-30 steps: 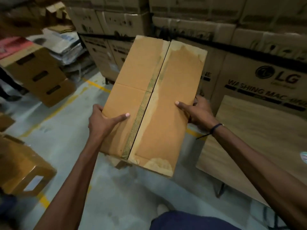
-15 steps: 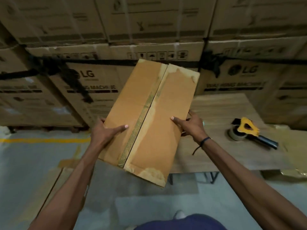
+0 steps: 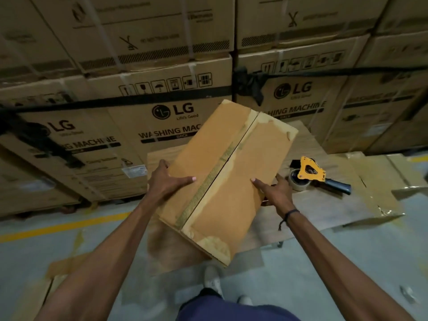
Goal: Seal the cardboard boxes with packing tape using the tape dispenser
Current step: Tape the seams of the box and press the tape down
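I hold a long brown cardboard box [image 3: 243, 172] in the air, tilted, its two top flaps meeting along a centre seam with old tape marks. My left hand [image 3: 169, 179] grips its left side with the thumb on top. My right hand [image 3: 275, 191] grips its right side, thumb on top. The near end of the box hangs over the floor, the far end over a low wooden table [image 3: 324, 205]. A yellow tape dispenser [image 3: 310, 174] with a dark handle and a tape roll lies on the table just right of my right hand.
Stacked LG washing-machine cartons [image 3: 139, 117] form a wall behind the table. A flattened cardboard sheet [image 3: 375, 181] covers the table's right part. Cardboard pieces [image 3: 69, 267] lie on the grey floor, where a yellow line [image 3: 58, 228] runs at left. My shoes [image 3: 212, 281] are below.
The view has swung right from a floor aisle to the table. The box, held the same way in both hands, now sits over the table's near edge beside the dispenser.
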Demonstrator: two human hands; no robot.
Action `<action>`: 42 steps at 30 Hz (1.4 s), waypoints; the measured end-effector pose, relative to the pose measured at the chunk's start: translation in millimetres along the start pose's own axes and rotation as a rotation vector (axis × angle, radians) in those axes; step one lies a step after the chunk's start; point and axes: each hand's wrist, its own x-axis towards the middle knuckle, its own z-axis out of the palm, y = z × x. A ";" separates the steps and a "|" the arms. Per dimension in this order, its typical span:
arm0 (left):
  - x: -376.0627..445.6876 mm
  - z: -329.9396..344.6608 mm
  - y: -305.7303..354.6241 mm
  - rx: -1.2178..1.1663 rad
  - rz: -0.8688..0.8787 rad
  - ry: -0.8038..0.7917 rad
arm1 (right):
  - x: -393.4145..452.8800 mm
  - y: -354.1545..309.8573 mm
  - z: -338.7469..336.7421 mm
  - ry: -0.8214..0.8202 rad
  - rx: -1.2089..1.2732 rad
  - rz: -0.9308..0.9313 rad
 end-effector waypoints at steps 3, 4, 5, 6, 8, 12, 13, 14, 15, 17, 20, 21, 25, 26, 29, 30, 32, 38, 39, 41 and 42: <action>45.5 5.0 18.0 0.065 0.042 -0.055 | 17.7 -3.0 8.4 0.065 0.015 0.017; 60.9 6.6 25.5 0.077 0.059 -0.078 | 23.1 -4.7 11.8 0.086 0.021 0.017; 75.6 8.5 33.7 0.089 0.084 -0.104 | 28.3 -5.8 15.7 0.105 0.030 0.020; 91.8 10.9 40.9 0.104 0.107 -0.128 | 35.3 -5.2 20.1 0.122 0.041 0.018; 124.9 15.3 51.2 0.116 0.140 -0.180 | 51.5 2.3 31.0 0.142 0.044 0.030; 181.8 29.9 55.7 0.269 0.158 -0.280 | 80.1 18.9 57.6 0.126 0.046 0.039; 191.6 37.6 54.8 0.363 0.195 -0.294 | 75.2 10.1 62.5 0.127 0.050 0.039; 197.4 48.1 55.2 0.438 0.250 -0.296 | 71.0 1.7 65.7 0.122 0.068 0.044; 199.1 61.4 56.9 0.477 0.319 -0.283 | 68.6 -4.8 68.0 0.102 0.103 0.055; 190.8 91.4 65.1 0.477 0.445 -0.240 | 68.2 -11.6 66.2 0.083 0.157 0.084; 162.3 134.2 88.2 0.444 0.567 -0.236 | 78.3 -8.2 50.2 0.112 0.180 0.049; 153.4 147.5 96.2 0.449 0.586 -0.258 | 82.3 -6.2 41.8 0.123 0.164 0.049; 126.0 192.8 126.9 0.533 0.652 -0.337 | 100.8 8.9 -5.8 0.189 0.068 0.059; 120.7 202.8 134.3 0.556 0.658 -0.360 | 107.8 14.7 -19.6 0.207 0.042 0.067; 114.7 229.4 158.1 0.626 0.636 -0.398 | 132.3 34.0 -63.5 0.282 -0.143 0.063; 115.4 237.8 165.0 0.647 0.621 -0.397 | 139.9 41.1 -78.2 0.297 -0.202 0.054; 118.0 255.5 176.6 0.662 0.593 -0.391 | 153.5 51.3 -107.3 0.313 -0.287 0.040; 123.8 305.5 207.1 0.641 0.580 -0.372 | 213.9 89.0 -172.6 0.200 -0.586 0.011; 123.7 312.7 213.2 0.637 0.565 -0.368 | 222.8 94.3 -178.5 0.158 -0.644 0.005; 123.6 325.6 224.4 0.633 0.504 -0.369 | 238.8 107.2 -187.8 0.080 -0.775 0.032; 123.4 330.9 227.9 0.638 0.467 -0.377 | 243.6 111.5 -191.1 0.048 -0.853 0.053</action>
